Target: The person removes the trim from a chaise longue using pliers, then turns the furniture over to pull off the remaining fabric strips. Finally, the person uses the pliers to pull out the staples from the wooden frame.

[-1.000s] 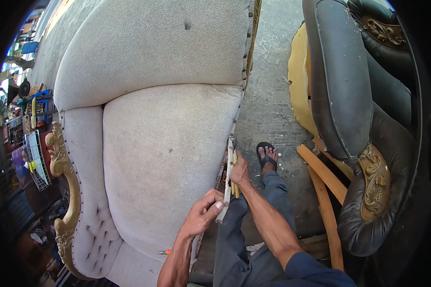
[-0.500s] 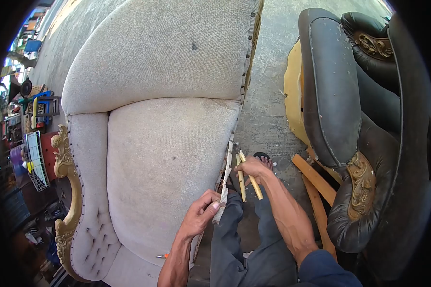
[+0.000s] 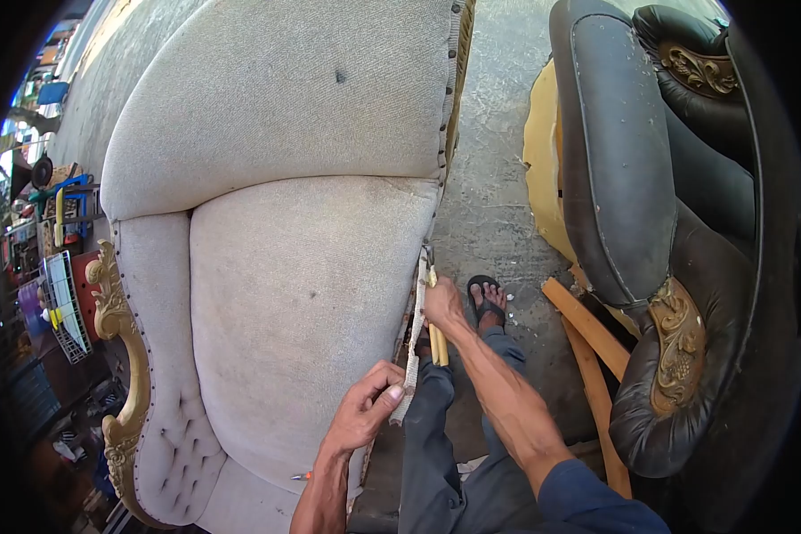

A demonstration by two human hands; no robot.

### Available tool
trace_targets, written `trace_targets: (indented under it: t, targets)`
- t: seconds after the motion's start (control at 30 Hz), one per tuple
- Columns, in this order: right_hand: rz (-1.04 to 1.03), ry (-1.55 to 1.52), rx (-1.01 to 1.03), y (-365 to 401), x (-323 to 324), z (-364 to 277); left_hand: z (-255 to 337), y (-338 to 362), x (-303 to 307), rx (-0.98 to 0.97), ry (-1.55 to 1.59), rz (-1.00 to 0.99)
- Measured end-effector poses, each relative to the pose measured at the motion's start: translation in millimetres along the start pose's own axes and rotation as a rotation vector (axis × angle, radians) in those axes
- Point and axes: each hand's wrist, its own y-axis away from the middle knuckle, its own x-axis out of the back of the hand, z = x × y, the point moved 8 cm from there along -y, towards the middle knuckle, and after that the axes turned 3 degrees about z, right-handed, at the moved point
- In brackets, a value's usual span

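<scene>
A light grey upholstered sofa (image 3: 303, 294) lies tipped in front of me, its studded edge facing my legs. My left hand (image 3: 365, 408) pinches the loose lower end of a narrow fabric trim strip (image 3: 409, 383) that hangs from this edge. Higher up, my right hand (image 3: 443, 304) is closed around pincers with yellow handles (image 3: 440, 345). Their dark head meets the sofa edge at the top of the strip; the exact bite of the jaws is too small to make out. The handles are nearly together.
To the right stands a dark leather sofa (image 3: 618, 160) with carved trim, beside wooden boards (image 3: 587, 325) on the concrete floor. A small orange-handled tool (image 3: 302, 476) lies on the grey sofa near my left forearm. Carved gold wood (image 3: 120, 311) borders its far side; clutter lies beyond.
My right hand has brought the pincers up and left against the sofa edge, and their spread handles have closed together. The left hand keeps its pinch on the strip.
</scene>
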Motion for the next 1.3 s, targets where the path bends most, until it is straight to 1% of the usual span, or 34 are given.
trace_targets:
  t: [0.07,0.1,0.17,0.2,0.27,0.33,0.37,0.43,0.47,0.5,0.57,0.6,0.63,0.7,0.73,0.8,0.83,0.87,0.97,1.0,1.03,1.1,1.13,1.17,1.23,1.27,1.3]
  targets:
    - [0.39,0.007,0.38,-11.7,-0.1,2.8,-2.3,3.2,0.6,-0.02,-0.031,-0.013]
    - [0.384,0.001,0.369,-25.4,-3.4,15.5,-6.5,4.3,2.0,-0.007,-0.035,-0.014]
    - [0.344,-0.125,0.591,-42.6,-0.6,27.0,-14.4,10.4,0.4,0.047,-0.001,-0.061]
    - [0.381,-0.052,0.676,-53.3,2.3,27.4,-15.8,7.8,1.7,0.038,-0.01,-0.061]
    - [0.355,-0.004,0.654,-36.9,15.9,11.7,-17.1,13.9,-1.8,-0.014,0.001,-0.052]
    - [0.301,0.066,0.588,-18.0,24.4,4.8,-4.5,19.8,-10.1,0.009,0.013,-0.043]
    - [0.312,0.068,0.605,-12.0,32.6,-5.9,3.6,17.2,-12.9,0.02,0.022,-0.03]
    - [0.118,-0.106,0.503,4.9,30.4,-4.9,17.6,16.0,-21.2,-0.014,0.04,0.0]
    - [0.148,-0.033,0.587,-33.3,24.8,15.7,23.6,13.4,-22.9,-0.027,0.046,0.002]
    - [0.157,-0.033,0.6,-27.4,34.4,2.6,29.8,10.7,-23.9,-0.043,0.05,0.002]
    - [-0.168,-0.19,0.239,-15.8,32.8,-8.5,35.5,10.1,-24.0,-0.072,0.019,-0.018]
    - [-0.086,-0.034,0.145,-18.1,44.8,-15.6,36.9,9.9,-23.9,-0.09,-0.008,-0.033]
    - [-0.086,-0.036,0.147,-18.9,50.5,-27.0,36.9,10.4,-22.9,-0.092,-0.01,-0.034]
    - [-0.209,-0.092,0.08,-18.0,50.5,-40.3,35.3,12.2,-20.2,-0.081,-0.006,-0.011]
    - [-0.216,-0.029,0.048,-15.1,54.6,-47.5,36.5,12.9,-20.9,-0.08,-0.005,-0.011]
    - [-0.208,-0.054,0.016,-15.7,59.2,-57.8,34.4,14.2,-18.7,-0.023,0.024,0.044]
    - [-0.198,-0.086,-0.009,-13.6,60.8,-63.0,34.8,15.0,-18.7,-0.025,0.022,0.044]
    - [-0.122,-0.101,-0.025,-11.5,66.3,-66.4,33.9,14.8,-18.1,-0.021,0.038,0.047]
    - [-0.055,-0.099,0.024,-12.3,60.8,-60.2,31.2,13.5,-20.3,-0.007,0.067,0.048]
    - [-0.034,-0.098,0.107,-16.0,56.5,-60.2,28.6,14.7,-20.2,0.003,0.078,0.053]
    - [-0.041,-0.097,0.094,-20.6,51.0,-51.9,24.0,14.2,-18.0,0.018,0.082,0.056]
    - [0.143,0.049,0.223,-21.7,49.0,-45.7,19.0,17.5,-17.6,-0.025,0.078,0.008]
    - [0.222,0.022,0.263,-15.9,49.0,-44.2,14.7,24.0,-17.3,-0.007,0.083,0.015]
    - [0.224,0.024,0.274,-30.9,45.2,-39.5,13.8,21.9,-16.3,-0.022,0.089,0.017]
    - [0.47,0.112,0.56,-52.1,42.1,-24.9,9.8,24.8,-18.6,-0.015,0.097,0.022]
    - [0.467,0.107,0.552,-59.1,43.4,-16.3,7.5,25.7,-20.1,-0.001,0.12,0.032]
    - [0.427,0.063,0.629,-64.5,47.9,-20.6,6.1,24.0,-21.1,0.004,0.142,0.042]
